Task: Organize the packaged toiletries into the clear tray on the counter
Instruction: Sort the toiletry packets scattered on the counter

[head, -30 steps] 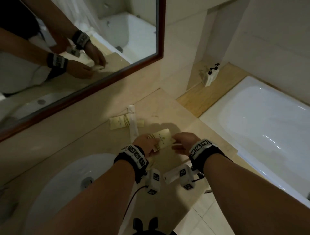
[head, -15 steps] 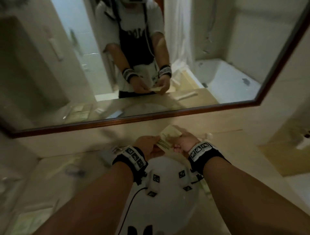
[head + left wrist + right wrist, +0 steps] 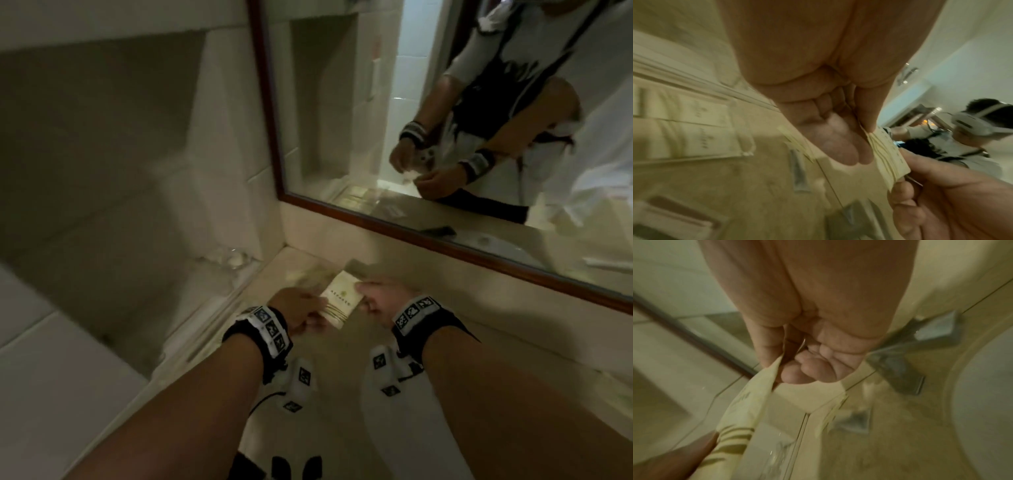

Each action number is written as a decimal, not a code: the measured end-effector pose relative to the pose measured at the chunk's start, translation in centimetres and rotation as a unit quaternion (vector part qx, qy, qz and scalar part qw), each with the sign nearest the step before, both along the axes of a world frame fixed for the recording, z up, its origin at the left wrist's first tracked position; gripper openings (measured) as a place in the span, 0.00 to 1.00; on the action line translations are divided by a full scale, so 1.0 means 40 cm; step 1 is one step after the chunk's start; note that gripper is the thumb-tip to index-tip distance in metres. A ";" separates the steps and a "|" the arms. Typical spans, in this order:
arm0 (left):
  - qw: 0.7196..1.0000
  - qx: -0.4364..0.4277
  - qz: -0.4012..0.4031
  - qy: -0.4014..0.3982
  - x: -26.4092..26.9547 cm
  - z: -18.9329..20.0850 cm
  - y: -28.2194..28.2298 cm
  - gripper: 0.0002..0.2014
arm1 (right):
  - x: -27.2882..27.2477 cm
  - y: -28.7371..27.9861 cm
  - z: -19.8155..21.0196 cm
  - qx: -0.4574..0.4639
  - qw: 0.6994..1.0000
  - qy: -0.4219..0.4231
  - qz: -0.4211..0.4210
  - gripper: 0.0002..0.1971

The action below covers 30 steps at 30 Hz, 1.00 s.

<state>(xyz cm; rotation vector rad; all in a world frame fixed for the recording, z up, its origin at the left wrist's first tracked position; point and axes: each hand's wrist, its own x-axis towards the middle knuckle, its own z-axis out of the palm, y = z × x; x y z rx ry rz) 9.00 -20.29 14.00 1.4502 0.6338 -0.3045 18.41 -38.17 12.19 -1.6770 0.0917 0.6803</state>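
Observation:
Both my hands hold one flat cream packet [image 3: 339, 303] with gold stripes just above the counter's left back corner. My left hand [image 3: 308, 310] pinches its near-left end between thumb and fingers [image 3: 865, 134]. My right hand [image 3: 368, 298] pinches the opposite edge [image 3: 781, 368]. The same packet [image 3: 888, 159] shows edge-on in the left wrist view and hangs down in the right wrist view [image 3: 744, 405]. A clear tray [image 3: 745, 153] with two cream packets laid side by side lies left of my left hand. In the head view it is only a pale blur [image 3: 305, 275] just beyond the hands.
A wood-framed mirror [image 3: 411, 233] runs along the back wall, and a tiled wall closes off the left. The white sink basin [image 3: 387, 442] is under my forearms, with a chrome faucet [image 3: 898, 363] beside it. A small grey sachet [image 3: 799, 172] lies on the counter.
Both hands have carried the packet from the counter's right end by the bathtub, across the sink, to the left corner. The head view swung left with them.

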 end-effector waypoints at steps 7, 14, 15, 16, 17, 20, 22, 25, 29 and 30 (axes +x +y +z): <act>0.994 0.001 0.101 0.042 -0.164 -0.076 0.212 0.02 | -0.069 0.260 -0.090 -0.092 0.985 -0.063 0.130 0.02; 0.983 0.040 0.143 0.103 -0.275 -0.169 0.341 0.02 | -0.145 0.408 -0.154 -0.174 0.954 -0.076 0.231 0.03; 0.982 0.046 0.146 0.112 -0.284 -0.183 0.354 0.03 | -0.153 0.424 -0.165 -0.184 0.951 -0.076 0.236 0.02; 0.980 0.052 0.147 0.120 -0.294 -0.197 0.365 0.03 | -0.161 0.439 -0.176 -0.195 0.947 -0.073 0.245 0.02; 0.979 0.058 0.146 0.128 -0.302 -0.210 0.372 0.04 | -0.168 0.448 -0.183 -0.205 0.943 -0.073 0.253 0.01; 0.976 0.064 0.137 0.157 -0.320 -0.248 0.391 0.05 | -0.180 0.475 -0.211 -0.247 0.924 -0.071 0.283 0.03; 0.973 0.070 0.129 0.180 -0.327 -0.266 0.403 0.06 | -0.185 0.492 -0.236 -0.278 0.905 -0.072 0.313 0.04; 0.970 0.105 0.091 0.201 -0.337 -0.288 0.421 0.10 | -0.195 0.511 -0.263 -0.314 0.878 -0.072 0.355 0.03; 0.966 0.158 0.052 0.199 -0.345 -0.312 0.444 0.12 | -0.215 0.534 -0.278 -0.351 0.847 -0.081 0.390 0.05; 0.965 0.167 0.054 0.195 -0.345 -0.315 0.448 0.12 | -0.221 0.539 -0.277 -0.361 0.837 -0.086 0.401 0.08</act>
